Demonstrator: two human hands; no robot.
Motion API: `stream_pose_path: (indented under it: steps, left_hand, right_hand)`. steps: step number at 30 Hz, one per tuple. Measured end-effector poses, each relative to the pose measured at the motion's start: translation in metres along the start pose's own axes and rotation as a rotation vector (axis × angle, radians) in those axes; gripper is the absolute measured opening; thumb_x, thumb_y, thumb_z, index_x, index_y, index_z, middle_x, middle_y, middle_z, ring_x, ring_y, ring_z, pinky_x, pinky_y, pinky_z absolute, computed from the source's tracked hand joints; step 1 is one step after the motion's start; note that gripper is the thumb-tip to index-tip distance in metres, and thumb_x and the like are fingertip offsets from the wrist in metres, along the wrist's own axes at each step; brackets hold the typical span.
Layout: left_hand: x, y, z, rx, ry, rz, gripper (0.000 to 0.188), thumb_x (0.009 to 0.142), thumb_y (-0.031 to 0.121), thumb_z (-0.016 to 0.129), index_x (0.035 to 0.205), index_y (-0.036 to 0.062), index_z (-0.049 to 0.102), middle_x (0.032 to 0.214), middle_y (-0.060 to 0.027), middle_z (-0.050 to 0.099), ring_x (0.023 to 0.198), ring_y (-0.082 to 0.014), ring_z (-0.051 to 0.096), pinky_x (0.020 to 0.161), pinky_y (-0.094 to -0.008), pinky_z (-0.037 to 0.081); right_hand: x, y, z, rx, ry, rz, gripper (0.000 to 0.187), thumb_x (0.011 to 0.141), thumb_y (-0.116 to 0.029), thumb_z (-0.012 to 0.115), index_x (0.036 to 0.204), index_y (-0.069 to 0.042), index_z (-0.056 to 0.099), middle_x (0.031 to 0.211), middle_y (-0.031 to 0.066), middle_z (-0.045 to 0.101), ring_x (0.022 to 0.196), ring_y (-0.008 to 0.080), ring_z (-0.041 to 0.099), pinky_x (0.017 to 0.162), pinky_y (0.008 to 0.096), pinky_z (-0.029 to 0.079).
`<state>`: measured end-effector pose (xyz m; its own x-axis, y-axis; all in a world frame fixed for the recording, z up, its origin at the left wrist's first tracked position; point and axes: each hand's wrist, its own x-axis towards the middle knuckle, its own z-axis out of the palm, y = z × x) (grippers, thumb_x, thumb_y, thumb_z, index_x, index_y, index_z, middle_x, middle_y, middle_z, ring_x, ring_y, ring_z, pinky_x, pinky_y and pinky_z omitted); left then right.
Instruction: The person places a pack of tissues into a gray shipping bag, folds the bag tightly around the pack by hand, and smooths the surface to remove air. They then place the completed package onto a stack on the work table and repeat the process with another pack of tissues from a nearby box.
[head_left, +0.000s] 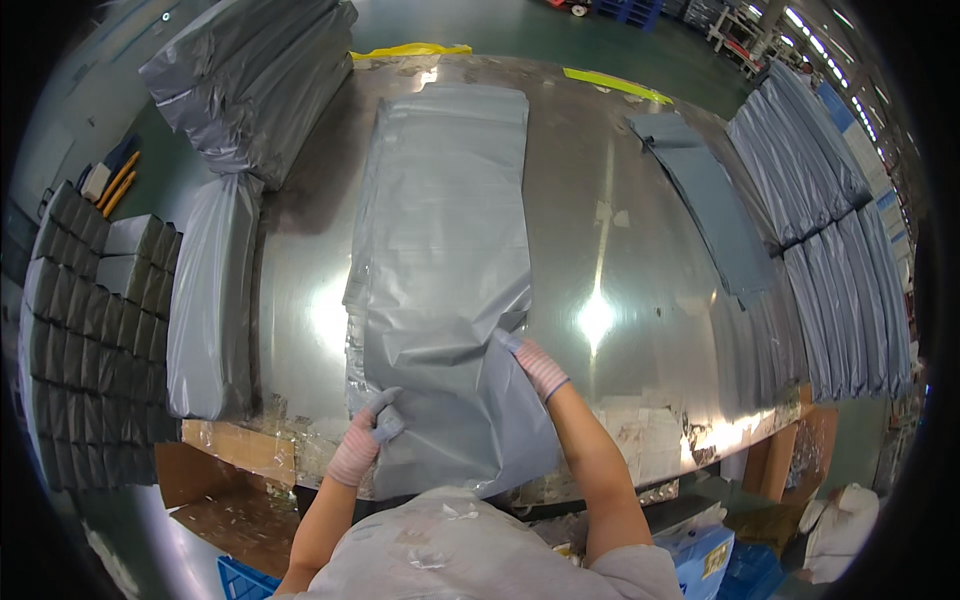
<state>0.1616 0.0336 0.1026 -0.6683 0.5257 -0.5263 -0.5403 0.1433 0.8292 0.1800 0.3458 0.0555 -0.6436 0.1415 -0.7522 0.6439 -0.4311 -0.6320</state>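
Note:
A long stack of grey plastic bags [440, 220] lies lengthwise on the metal table in front of me, its near end creased and lifted into folds. I wear pale striped gloves with grey fingertips. My left hand [362, 442] rests on the left edge of the near end, its thumb and fingers apart over the plastic. At the right edge, a little farther from me, my right hand [538, 366] grips the top bag, which is pulled into wrinkles there. Its fingertips are partly hidden by the plastic. The bag's near end reaches my shirt.
The metal table [640, 340] has worn tape along its front edge. Tall grey bundles [210, 300] stand at the left, with more piles [840, 290] at the right. A flat grey bag [710, 210] lies right of centre. Cardboard boxes [240, 520] sit below the front edge.

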Motion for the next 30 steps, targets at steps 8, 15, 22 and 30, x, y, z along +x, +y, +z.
stream_pose_path:
  steps: [8,15,22,30]
  left_hand:
    - [0.061,-0.028,0.02,0.257,0.058,0.102,0.05,0.076,-0.001,0.057,0.125,-0.0009,0.046,0.118,-0.0113,0.055,0.107,-0.0184,0.052,0.093,-0.0283,0.04]
    - [0.117,-0.033,0.043,0.104,0.058,0.065,0.049,0.079,-0.004,0.053,0.127,-0.0005,0.042,0.122,-0.0139,0.053,0.111,-0.0208,0.051,0.089,-0.0275,0.043]
    - [0.216,0.029,0.04,0.654,0.089,0.36,0.043,0.08,0.014,0.057,0.121,0.0044,0.049,0.105,-0.0184,0.061,0.097,-0.0325,0.058,0.083,-0.0361,0.045]
    - [0.285,0.056,-0.027,0.499,0.24,0.288,0.047,0.077,0.001,0.06,0.123,0.0032,0.049,0.103,-0.0108,0.062,0.092,-0.0181,0.056,0.085,-0.0281,0.044]
  right_hand:
    - [0.113,-0.044,-0.028,-0.97,0.321,-0.57,0.023,0.07,-0.016,0.053,0.083,0.001,0.061,0.086,0.026,0.059,0.082,0.0404,0.058,0.074,0.0416,0.048]
    - [0.125,-0.087,-0.099,-0.591,0.511,-0.66,0.012,0.072,-0.011,0.055,0.076,-0.001,0.059,0.063,0.015,0.059,0.062,0.027,0.059,0.059,0.0357,0.047]
    - [0.192,-0.027,-0.192,0.537,-0.034,-0.648,0.01,0.08,-0.007,0.054,0.088,-0.002,0.057,0.056,-0.0001,0.049,0.047,0.0113,0.047,0.046,0.0229,0.041]
    - [0.228,-0.138,-0.086,-0.477,0.754,-0.687,0.014,0.076,-0.005,0.058,0.089,0.0,0.061,0.069,0.0062,0.058,0.062,0.0156,0.052,0.061,0.0297,0.044]
